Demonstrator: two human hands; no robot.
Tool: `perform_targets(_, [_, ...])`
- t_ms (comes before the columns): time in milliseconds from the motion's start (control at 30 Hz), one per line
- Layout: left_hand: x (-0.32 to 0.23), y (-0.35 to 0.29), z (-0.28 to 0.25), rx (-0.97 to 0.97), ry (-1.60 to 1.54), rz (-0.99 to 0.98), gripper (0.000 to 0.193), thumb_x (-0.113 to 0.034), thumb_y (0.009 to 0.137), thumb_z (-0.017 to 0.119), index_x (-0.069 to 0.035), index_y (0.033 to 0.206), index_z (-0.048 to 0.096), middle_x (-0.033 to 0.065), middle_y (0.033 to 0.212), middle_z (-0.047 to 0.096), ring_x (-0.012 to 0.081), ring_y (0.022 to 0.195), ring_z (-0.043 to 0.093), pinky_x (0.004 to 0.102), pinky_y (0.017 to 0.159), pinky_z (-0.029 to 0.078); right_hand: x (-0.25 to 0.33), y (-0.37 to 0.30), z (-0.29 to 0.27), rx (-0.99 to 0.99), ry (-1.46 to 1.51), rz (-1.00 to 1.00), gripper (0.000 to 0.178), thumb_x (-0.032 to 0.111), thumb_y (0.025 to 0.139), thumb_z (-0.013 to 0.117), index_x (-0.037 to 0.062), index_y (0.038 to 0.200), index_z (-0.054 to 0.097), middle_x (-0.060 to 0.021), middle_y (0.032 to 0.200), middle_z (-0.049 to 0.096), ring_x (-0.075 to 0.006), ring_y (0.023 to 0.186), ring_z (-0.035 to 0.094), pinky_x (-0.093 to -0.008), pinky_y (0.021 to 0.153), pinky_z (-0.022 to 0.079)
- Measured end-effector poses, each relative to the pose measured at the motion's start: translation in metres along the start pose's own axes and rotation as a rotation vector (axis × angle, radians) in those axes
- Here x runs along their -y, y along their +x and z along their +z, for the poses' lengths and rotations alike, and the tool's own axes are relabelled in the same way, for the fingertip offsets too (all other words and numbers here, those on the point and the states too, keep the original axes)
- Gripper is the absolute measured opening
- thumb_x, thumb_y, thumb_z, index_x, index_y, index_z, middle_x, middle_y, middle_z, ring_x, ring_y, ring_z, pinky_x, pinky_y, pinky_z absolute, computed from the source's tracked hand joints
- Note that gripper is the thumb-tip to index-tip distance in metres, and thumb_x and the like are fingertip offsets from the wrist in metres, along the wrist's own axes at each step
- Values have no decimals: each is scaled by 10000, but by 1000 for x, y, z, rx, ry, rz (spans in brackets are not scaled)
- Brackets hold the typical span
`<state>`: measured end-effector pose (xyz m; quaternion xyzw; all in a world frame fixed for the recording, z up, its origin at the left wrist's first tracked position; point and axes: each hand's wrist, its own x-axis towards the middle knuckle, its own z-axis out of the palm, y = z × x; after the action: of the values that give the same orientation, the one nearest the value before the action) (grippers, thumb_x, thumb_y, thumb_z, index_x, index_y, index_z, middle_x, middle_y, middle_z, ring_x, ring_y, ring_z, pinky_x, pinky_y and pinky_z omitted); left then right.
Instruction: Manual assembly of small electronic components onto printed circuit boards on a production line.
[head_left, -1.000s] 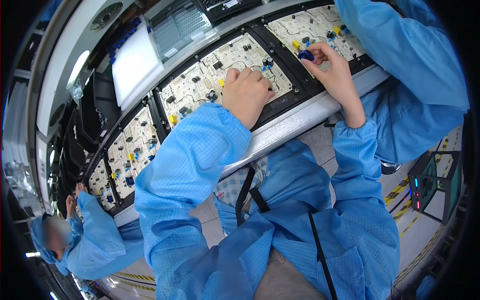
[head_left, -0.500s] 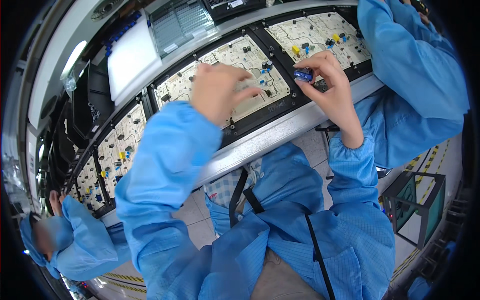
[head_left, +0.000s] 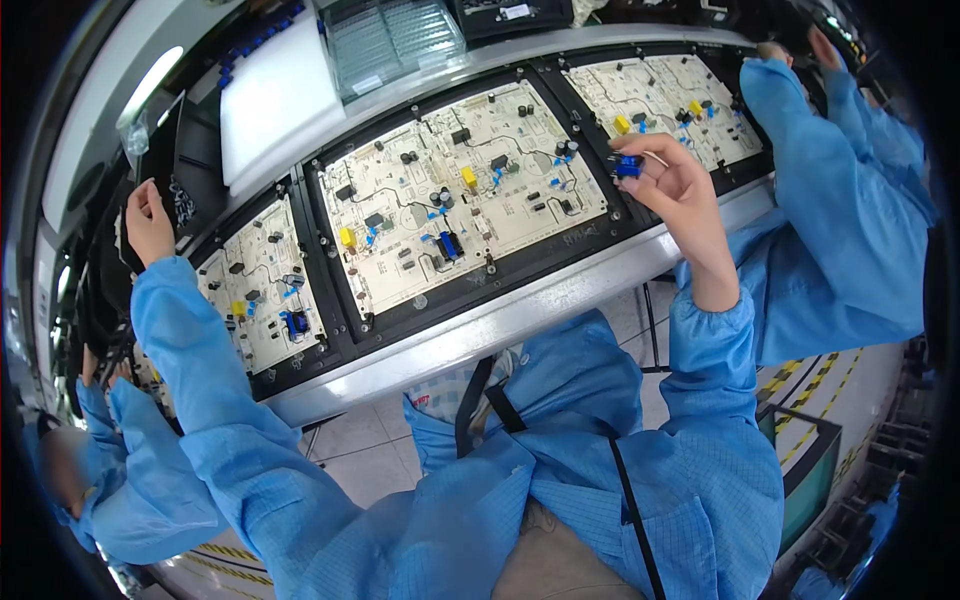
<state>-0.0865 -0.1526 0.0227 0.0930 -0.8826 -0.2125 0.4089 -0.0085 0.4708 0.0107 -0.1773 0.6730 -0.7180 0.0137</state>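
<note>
My right hand [head_left: 685,185] pinches a small blue transformer-like component [head_left: 628,166] with dark pins between thumb and fingers, above the frame between two boards. My left hand [head_left: 150,225] is at the far left, beside a black bin [head_left: 190,175]; its fingers are drawn together, and whatever they hold is too small to make out. Below and between my hands lies a cream circuit board [head_left: 400,290] in a black frame, populated with black, yellow and blue parts. A similar blue component [head_left: 448,245] sits upright on it near the front edge.
Further framed boards lie right [head_left: 740,135] and left [head_left: 250,350] along the metal rail [head_left: 540,290]. Behind stand a white foam block [head_left: 270,130] and a clear tray [head_left: 395,50]. Co-workers in blue sleeves [head_left: 850,230] work on both sides.
My left hand has swung from over the middle board to the black bin at the far left, uncovering the board. The right hand still holds the blue component, slightly turned.
</note>
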Motion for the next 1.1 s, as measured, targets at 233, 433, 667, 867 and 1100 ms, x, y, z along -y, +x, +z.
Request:
perform_targets(233, [109,21,62,413,137,-76,272,-106,861,549,-37,1121,593,120,1004,652,212,927,625,303,824,472,6,21,-3,196,-420,134,328,-66,778,624,7,1085,535,-49,1121,540,-99,969,520,-235,861,418])
perform_targets(433, [125,35,103,653,170,-113,344,-4,765,462,32,1077,604,172,964,663,287,914,634,339,831,464,17,45,1,444,-898,15,449,-36,686,699,27,1099,534,-64,975,612,-180,922,588,-290,833,460])
perform_targets(667, [136,40,95,660,321,-117,317,-26,743,495,41,1022,629,211,965,656,326,942,626,362,845,460,22,58,15,575,-1075,9,416,-34,650,710,26,1018,527,-97,961,615,-247,920,611,-320,821,486])
perform_targets(867, [126,37,88,613,364,-114,314,-80,742,540,21,1021,645,212,970,655,324,930,634,357,843,467,24,60,22,619,-1106,11,395,-40,665,694,21,1014,519,-115,946,615,-267,922,609,-335,798,489])
perform_targets(1100, [80,30,83,623,483,-206,262,-171,754,599,-22,951,686,190,925,667,307,894,647,355,829,478,20,52,25,581,-1198,-17,379,-44,684,678,25,1015,508,-129,928,596,-304,911,592,-367,790,476])
